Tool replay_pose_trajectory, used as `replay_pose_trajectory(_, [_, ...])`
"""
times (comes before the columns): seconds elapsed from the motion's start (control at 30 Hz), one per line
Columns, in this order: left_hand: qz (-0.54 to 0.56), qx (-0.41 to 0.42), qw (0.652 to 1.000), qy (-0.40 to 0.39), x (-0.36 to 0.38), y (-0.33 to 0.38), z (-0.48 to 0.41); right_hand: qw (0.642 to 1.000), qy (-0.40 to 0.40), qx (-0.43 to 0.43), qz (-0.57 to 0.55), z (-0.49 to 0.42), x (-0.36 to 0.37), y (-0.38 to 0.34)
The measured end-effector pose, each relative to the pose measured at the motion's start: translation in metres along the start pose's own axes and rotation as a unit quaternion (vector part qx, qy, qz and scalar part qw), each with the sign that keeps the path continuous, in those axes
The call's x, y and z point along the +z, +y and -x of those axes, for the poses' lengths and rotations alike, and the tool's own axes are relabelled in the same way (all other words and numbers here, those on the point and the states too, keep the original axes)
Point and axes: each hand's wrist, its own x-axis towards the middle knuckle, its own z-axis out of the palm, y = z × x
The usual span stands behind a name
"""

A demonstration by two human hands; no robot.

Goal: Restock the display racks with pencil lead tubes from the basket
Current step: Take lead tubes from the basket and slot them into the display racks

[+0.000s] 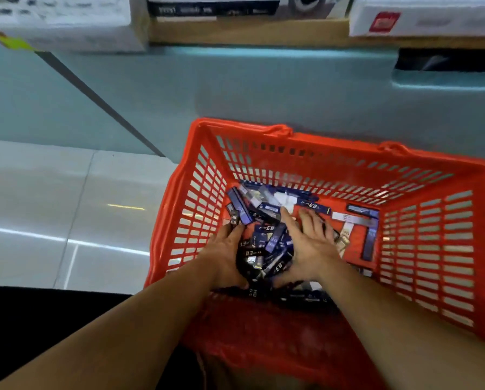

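The pencil lead tubes (pixel 266 243), small dark blue and black packs with white lettering, lie in a loose heap on the floor of the red basket (pixel 348 167), mostly toward its left side, with a few more scattered flat near the far right corner. Both of the person's bare arms reach down into the basket, and the two hands close in on the heap from either side. The left hand (pixel 224 257) shows its back, its fingers curled round the left side of the bunch and gripping it, with one black tube standing up just past the fingertips. The right hand (pixel 313 249) presses its palm against the right side of the same bunch; its fingers (pixel 308 220) are nearly straight and a little spread, lying across the tubes beneath them, not clenched. The basket has slotted walls and two handles folded down along the far rim. To its left are glossy pale floor tiles (pixel 66 209) catching streaks of light. Behind it rises a pale teal panel (pixel 235 88), crossed by a dark diagonal strip (pixel 100 102). Above the panel runs a wooden shelf edge (pixel 249 32) carrying white boxes (pixel 61 21), blurred so that their print cannot be read.
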Motion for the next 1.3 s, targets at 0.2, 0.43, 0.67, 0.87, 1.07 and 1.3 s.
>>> replay_pose_trajectory(0.2, [-0.058, 0.037, 0.997, -0.020, 0.007, 0.007, -0.002, 0.996, 0.081, -0.015, -0.032, -0.006, -0.023, 0.004])
replay_pose_trajectory(0.43, [-0.073, 0.029, 0.997, 0.017, 0.006, 0.008, -0.005, 0.983, 0.054, 0.017, -0.175, -0.002, -0.020, 0.004])
replay_pose_trajectory(0.67, [0.124, -0.064, 0.988, 0.066, 0.012, 0.012, -0.012, 0.976, 0.000, 0.075, -0.207, 0.002, -0.003, 0.011])
replay_pose_trajectory(0.87, [0.107, -0.051, 0.992, -0.046, 0.014, 0.009, -0.010, 0.965, -0.037, 0.088, -0.243, 0.003, -0.009, 0.002])
replay_pose_trajectory(1.07, [0.066, -0.003, 0.993, -0.096, 0.015, 0.011, -0.006, 0.931, -0.035, 0.153, -0.330, 0.005, -0.011, -0.010])
replay_pose_trajectory(1.3, [0.126, 0.000, 0.992, -0.030, 0.016, 0.015, -0.004, 0.910, -0.002, 0.146, -0.387, -0.002, -0.007, -0.014])
